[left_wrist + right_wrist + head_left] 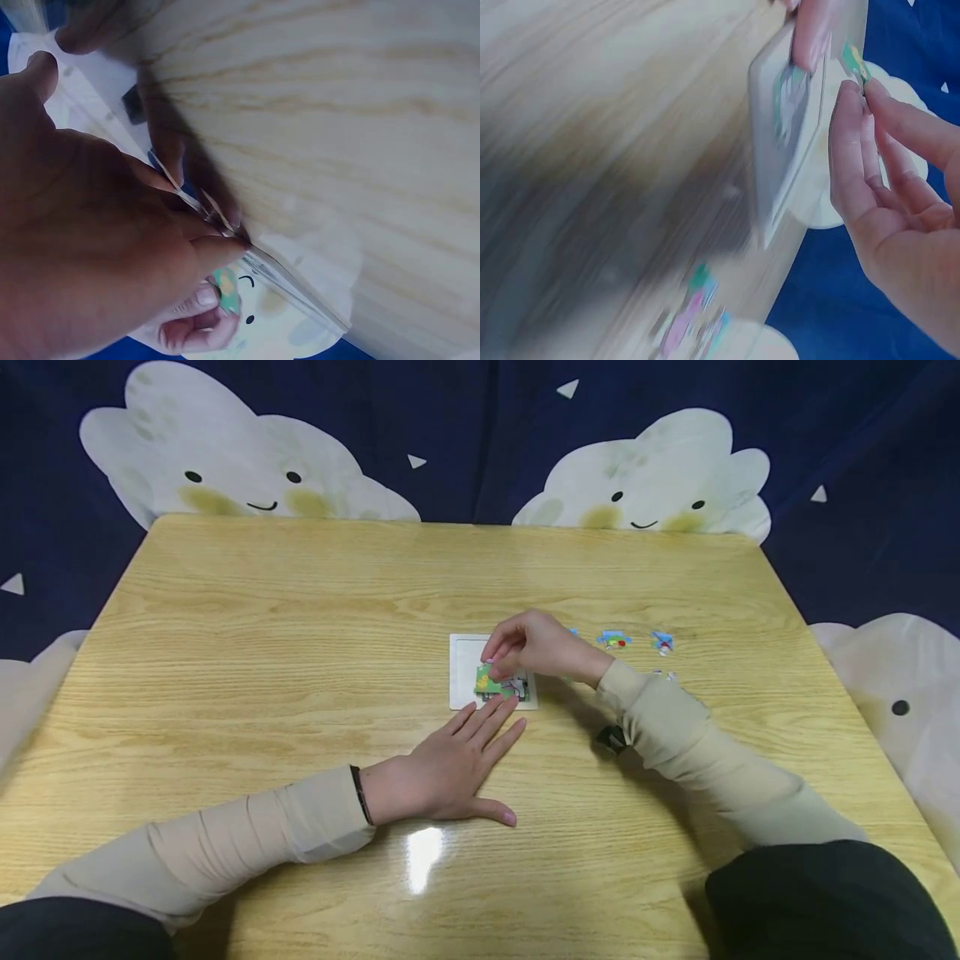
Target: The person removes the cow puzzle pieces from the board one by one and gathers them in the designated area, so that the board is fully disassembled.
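A small white puzzle tray [458, 670] lies on the table. My left hand [453, 772] is flat with spread, straight fingers, and its fingertips rest on the tray's near edge. Above the tray my right hand [538, 647] pinches a green puzzle piece [483, 680] with a yellow figure between thumb and fingertips. In the right wrist view this puzzle piece [855, 61] is raised off the tray [761, 150]. Some pieces [517, 687] with a grey and green picture sit in the tray's near right part, partly hidden by the hands.
Loose puzzle pieces lie to the tray's right, among them a blue one with a red spot [615, 640] and another blue one [663, 642]. More are partly hidden behind the right forearm. A dark curtain with clouds [637, 477] hangs behind the wooden table [300, 610].
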`<state>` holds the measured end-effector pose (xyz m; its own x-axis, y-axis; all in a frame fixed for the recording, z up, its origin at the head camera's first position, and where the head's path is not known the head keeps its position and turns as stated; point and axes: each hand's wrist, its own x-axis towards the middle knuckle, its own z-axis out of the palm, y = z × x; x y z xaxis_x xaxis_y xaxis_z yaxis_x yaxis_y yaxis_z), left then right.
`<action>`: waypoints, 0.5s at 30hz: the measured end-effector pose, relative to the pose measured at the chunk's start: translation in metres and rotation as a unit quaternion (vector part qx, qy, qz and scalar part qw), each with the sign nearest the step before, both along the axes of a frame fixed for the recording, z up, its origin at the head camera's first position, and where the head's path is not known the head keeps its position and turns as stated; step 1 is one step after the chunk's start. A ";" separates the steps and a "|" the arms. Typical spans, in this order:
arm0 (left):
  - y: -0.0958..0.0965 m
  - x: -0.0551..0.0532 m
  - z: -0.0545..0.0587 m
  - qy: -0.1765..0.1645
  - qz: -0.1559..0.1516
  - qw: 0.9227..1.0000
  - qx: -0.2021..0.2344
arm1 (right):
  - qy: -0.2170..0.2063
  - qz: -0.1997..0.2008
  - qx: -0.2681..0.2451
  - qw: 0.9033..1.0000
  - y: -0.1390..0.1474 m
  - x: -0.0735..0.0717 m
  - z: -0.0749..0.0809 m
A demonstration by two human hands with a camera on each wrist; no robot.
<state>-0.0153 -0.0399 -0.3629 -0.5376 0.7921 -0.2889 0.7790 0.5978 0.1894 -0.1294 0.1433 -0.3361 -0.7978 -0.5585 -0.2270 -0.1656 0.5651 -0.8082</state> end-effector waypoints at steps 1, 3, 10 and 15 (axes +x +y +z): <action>0.000 0.000 0.000 0.000 0.000 1.000 0.000 | 0.001 -0.002 0.001 1.000 0.005 0.000 0.001; 0.000 0.000 0.000 0.001 0.000 1.000 -0.001 | -0.002 -0.008 0.004 1.000 0.014 0.000 0.002; 0.002 0.000 0.000 -0.002 0.006 1.000 -0.005 | -0.006 -0.026 0.018 0.999 0.048 0.007 0.003; 0.002 0.000 0.000 -0.008 0.008 1.000 -0.003 | -0.006 -0.031 0.036 0.999 0.068 0.015 0.001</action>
<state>-0.0149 -0.0384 -0.3627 -0.5456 0.7815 -0.3026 0.7663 0.6114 0.1975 -0.1140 0.2111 -0.3355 -0.8279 -0.4894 -0.2740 -0.1190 0.6306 -0.7669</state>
